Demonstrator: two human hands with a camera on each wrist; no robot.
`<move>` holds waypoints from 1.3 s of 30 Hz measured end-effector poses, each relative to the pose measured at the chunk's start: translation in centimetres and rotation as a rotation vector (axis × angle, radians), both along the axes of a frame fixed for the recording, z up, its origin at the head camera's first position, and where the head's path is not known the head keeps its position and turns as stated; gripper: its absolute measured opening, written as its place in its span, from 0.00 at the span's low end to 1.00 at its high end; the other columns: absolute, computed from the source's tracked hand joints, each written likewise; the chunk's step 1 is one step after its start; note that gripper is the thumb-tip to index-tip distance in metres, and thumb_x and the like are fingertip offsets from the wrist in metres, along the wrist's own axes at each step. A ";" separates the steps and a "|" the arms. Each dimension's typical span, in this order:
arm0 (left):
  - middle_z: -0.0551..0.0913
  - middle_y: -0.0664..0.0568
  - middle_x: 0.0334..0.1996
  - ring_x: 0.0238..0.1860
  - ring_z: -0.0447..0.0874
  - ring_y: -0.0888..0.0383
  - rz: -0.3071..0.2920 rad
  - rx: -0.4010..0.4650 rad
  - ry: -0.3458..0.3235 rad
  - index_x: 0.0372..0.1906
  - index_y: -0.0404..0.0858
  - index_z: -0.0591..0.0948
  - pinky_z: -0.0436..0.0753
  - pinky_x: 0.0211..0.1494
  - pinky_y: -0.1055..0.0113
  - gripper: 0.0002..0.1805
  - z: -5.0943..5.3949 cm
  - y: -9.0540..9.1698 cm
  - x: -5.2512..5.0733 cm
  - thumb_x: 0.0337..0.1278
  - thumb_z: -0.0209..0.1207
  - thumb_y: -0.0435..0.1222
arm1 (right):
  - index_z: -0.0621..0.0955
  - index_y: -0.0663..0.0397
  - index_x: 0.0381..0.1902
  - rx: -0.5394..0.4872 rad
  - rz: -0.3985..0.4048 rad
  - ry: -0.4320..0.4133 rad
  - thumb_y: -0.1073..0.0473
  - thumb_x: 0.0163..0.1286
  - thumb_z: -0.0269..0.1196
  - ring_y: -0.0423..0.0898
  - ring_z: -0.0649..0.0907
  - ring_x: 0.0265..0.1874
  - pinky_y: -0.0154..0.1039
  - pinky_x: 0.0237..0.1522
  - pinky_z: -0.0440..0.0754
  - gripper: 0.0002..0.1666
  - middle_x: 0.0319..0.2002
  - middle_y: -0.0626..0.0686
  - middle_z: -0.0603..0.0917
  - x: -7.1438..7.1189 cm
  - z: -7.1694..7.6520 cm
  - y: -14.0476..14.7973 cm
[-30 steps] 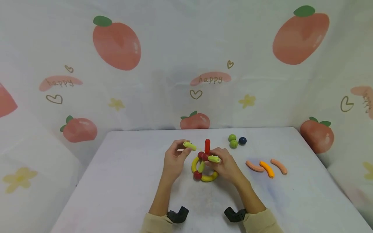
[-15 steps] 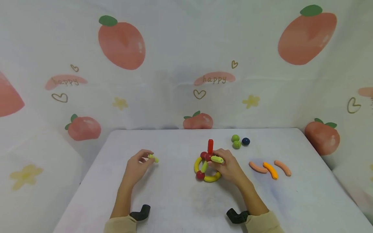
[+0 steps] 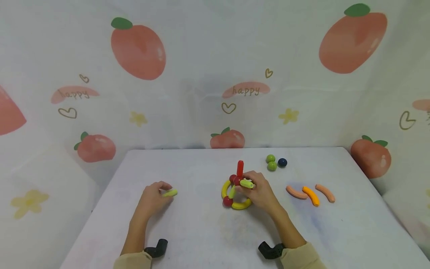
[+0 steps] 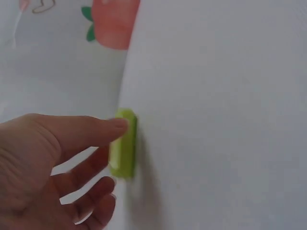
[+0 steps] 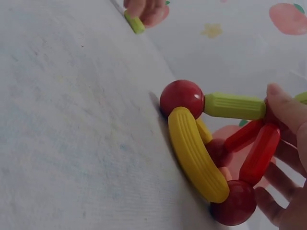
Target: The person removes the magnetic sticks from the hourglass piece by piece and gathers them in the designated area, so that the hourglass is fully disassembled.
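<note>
Far left of the structure, my left hand (image 3: 152, 200) pinches a light green magnetic rod (image 4: 123, 153) between thumb and fingers, low over the table. My right hand (image 3: 262, 191) holds the top of a magnetic ball-and-rod structure, its fingers around the upper red ball (image 3: 237, 181). Curved yellow rods (image 5: 197, 154) and red balls (image 5: 233, 202) form the base. Green (image 5: 235, 106) and red rods (image 5: 260, 153) slope up from it to the top ball. From that ball a red rod (image 3: 240, 168) points up and another green rod (image 3: 246, 184) sticks out sideways.
Two green balls (image 3: 272, 166) and a dark blue ball (image 3: 282, 162) lie at the back right of the white table (image 3: 201, 239). Two pinkish curved rods (image 3: 325, 193) and an orange curved rod (image 3: 311, 196) lie to the right. A fruit-print curtain (image 3: 188, 74) hangs behind.
My left hand has moved from beside the structure to the left with the green rod, then a little nearer the table's front. My right hand keeps its hold on the structure.
</note>
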State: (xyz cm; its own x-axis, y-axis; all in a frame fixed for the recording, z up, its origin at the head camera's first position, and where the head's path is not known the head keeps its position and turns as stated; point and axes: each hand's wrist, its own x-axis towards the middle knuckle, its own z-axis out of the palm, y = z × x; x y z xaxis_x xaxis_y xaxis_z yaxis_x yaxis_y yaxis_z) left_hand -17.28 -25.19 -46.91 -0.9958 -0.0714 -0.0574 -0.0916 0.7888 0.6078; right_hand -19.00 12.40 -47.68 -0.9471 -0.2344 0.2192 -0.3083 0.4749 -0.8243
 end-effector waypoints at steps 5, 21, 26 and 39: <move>0.86 0.49 0.54 0.54 0.81 0.50 -0.093 0.186 0.127 0.57 0.44 0.83 0.81 0.54 0.55 0.17 2.8 5.1 -1.4 0.66 0.64 0.43 | 0.85 0.38 0.55 0.009 0.037 -0.020 0.49 0.63 0.74 0.45 0.75 0.50 0.41 0.51 0.77 0.22 0.52 0.43 0.86 0.1 0.1 0.3; 0.88 0.55 0.47 0.43 0.79 0.57 -0.301 0.442 0.178 0.56 0.46 0.84 0.82 0.39 0.71 0.16 4.1 18.5 -4.3 0.69 0.63 0.45 | 0.85 0.40 0.56 0.003 0.067 -0.052 0.45 0.66 0.70 0.46 0.74 0.48 0.37 0.47 0.78 0.22 0.53 0.45 0.85 0.1 -0.3 0.2; 0.88 0.51 0.47 0.45 0.83 0.57 -0.167 0.728 0.124 0.57 0.44 0.83 0.84 0.52 0.68 0.18 3.9 16.9 -4.2 0.68 0.63 0.47 | 0.84 0.40 0.58 0.001 0.030 -0.086 0.45 0.64 0.71 0.47 0.74 0.49 0.40 0.50 0.77 0.25 0.53 0.45 0.85 0.2 -0.1 0.3; 0.88 0.45 0.50 0.46 0.88 0.53 -0.130 0.303 0.012 0.57 0.40 0.84 0.86 0.49 0.62 0.19 2.6 6.0 -5.4 0.67 0.65 0.45 | 0.82 0.35 0.60 -0.003 0.065 -0.133 0.43 0.68 0.68 0.47 0.74 0.51 0.38 0.53 0.80 0.24 0.53 0.45 0.84 0.1 -0.1 0.4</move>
